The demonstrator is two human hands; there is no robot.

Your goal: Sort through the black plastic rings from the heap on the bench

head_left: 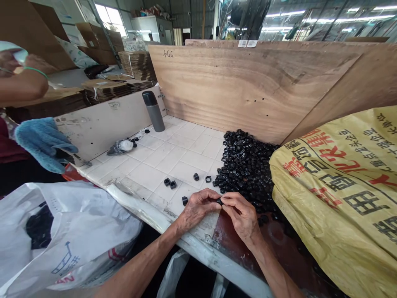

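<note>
We pinch one black part (219, 201) with left hand (198, 208) and right hand (241, 213) alike, judging it light, stiff, perhaps slick, best held by its sides.

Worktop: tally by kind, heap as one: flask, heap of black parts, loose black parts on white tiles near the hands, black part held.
Flask: 1
Heap of black parts: 1
Loose black parts: 5
Held black part, between left hand and right hand: 1
Total: 8
</note>
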